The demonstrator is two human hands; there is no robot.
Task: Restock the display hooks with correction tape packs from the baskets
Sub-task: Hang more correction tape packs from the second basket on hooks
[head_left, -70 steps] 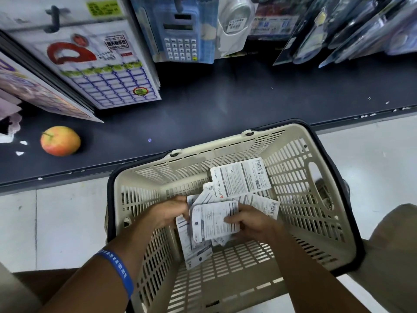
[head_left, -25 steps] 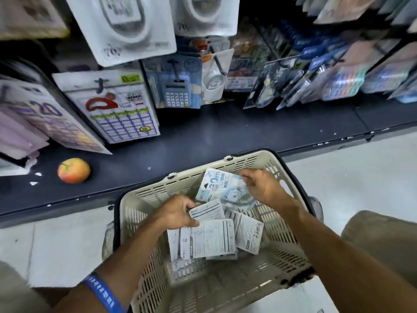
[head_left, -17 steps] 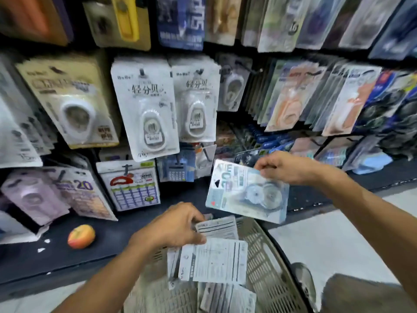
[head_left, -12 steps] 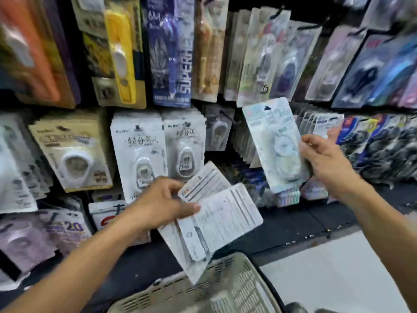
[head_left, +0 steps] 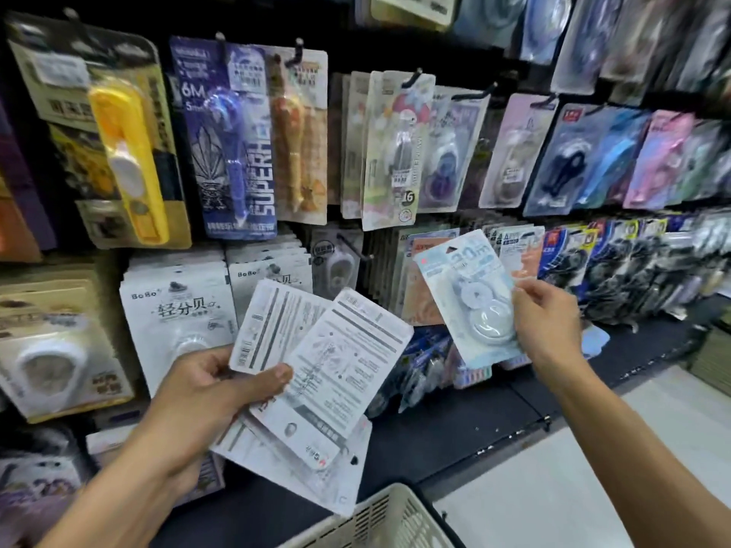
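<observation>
Right hand (head_left: 548,330) is pinching one light-blue correction tape pack (head_left: 470,298) by its right edge, holding it up near the lower display hooks. Left hand (head_left: 205,405) is gripping a fanned stack of packs (head_left: 328,369), backs showing. They're looking light, stiff-carded and slick, so I'm judging the card edge safest, keeping the hang hole clear.

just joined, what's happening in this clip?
A person is restocking a stationery display. The left hand grips a fanned stack of packs, printed backs facing the camera. The right hand pinches a single light-blue correction tape pack by its edge and holds it up in front of the hanging rows, not yet on a hook. The rim of the basket shows at the bottom edge, below the hands.
</observation>
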